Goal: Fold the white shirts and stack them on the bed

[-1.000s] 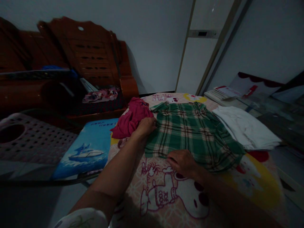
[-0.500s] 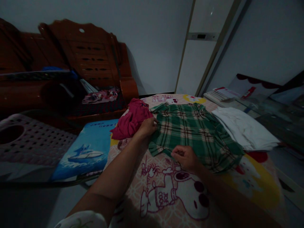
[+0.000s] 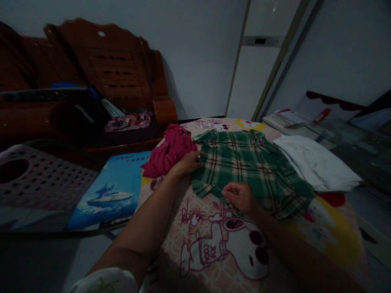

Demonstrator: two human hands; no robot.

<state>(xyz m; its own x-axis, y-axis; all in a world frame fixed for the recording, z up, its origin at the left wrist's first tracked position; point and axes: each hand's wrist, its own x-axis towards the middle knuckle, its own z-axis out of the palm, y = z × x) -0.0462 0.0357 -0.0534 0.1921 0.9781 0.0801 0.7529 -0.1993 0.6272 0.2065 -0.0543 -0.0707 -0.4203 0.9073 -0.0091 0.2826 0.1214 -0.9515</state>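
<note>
A green plaid shirt (image 3: pixel 241 162) lies spread on a pink patterned cloth (image 3: pixel 171 244) with a cartoon dog print. My left hand (image 3: pixel 190 162) is closed at the shirt's left edge, thumb and fingers together on the fabric. Close to the shirt's near edge, my right hand (image 3: pixel 240 196) pinches the hem with its fingers curled. Just beyond my left hand sits a crumpled magenta garment (image 3: pixel 171 150). On the far right a folded white cloth (image 3: pixel 317 162) rests against the shirt's side.
A blue boat-printed board or cushion (image 3: pixel 113 191) is at the left, beside a pink woven chair back (image 3: pixel 45 179). Behind stands a carved wooden sofa (image 3: pixel 113 73). Stacked papers (image 3: pixel 287 118) lie at the back right, near a tall white cabinet-like unit (image 3: pixel 256 77).
The view has tilted slightly. My hands keep their places on the shirt's left edge and near hem, with only a very small shift of the right hand.
</note>
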